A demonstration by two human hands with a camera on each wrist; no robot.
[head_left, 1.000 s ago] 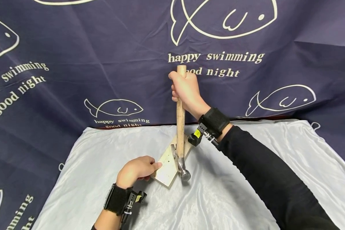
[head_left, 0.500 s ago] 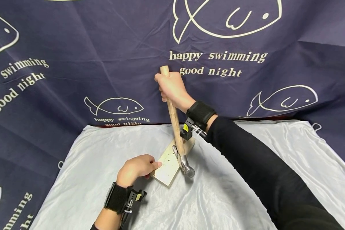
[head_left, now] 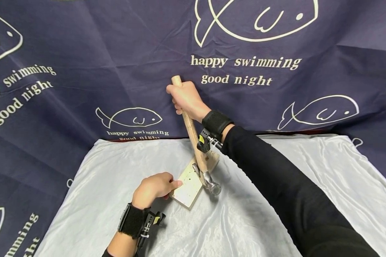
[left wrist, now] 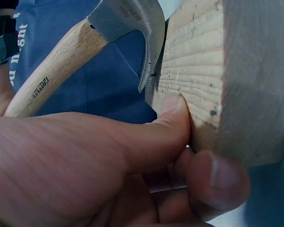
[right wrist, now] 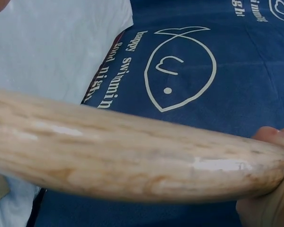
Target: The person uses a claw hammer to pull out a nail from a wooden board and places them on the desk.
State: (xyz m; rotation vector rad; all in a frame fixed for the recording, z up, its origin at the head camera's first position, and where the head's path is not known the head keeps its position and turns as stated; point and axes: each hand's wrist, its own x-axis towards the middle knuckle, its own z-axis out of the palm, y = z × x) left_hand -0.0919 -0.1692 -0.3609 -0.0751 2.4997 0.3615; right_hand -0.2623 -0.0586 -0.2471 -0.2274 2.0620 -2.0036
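Note:
My right hand [head_left: 187, 100] grips the wooden handle of a claw hammer [head_left: 194, 137] near its end, high above the cloth. The handle leans to the left, and the hammer's round striking face sticks out past the right edge of a pale wooden board [head_left: 187, 191]. In the left wrist view the claw [left wrist: 154, 42] sits right at the board's face, with a small dark bit between its prongs. My left hand [head_left: 156, 186] pinches the board's left edge, thumb on top and fingers curled at the side. The handle [right wrist: 132, 153] fills the right wrist view.
A shiny white cloth [head_left: 251, 214] covers the table under the board. Behind it hangs a dark blue curtain [head_left: 132, 71] with fish drawings and lettering. Small holes and marks dot the board.
My right hand has swung the handle's top to the left, tilting the hammer, while its head has shifted slightly right and up. The left hand keeps its place on the board.

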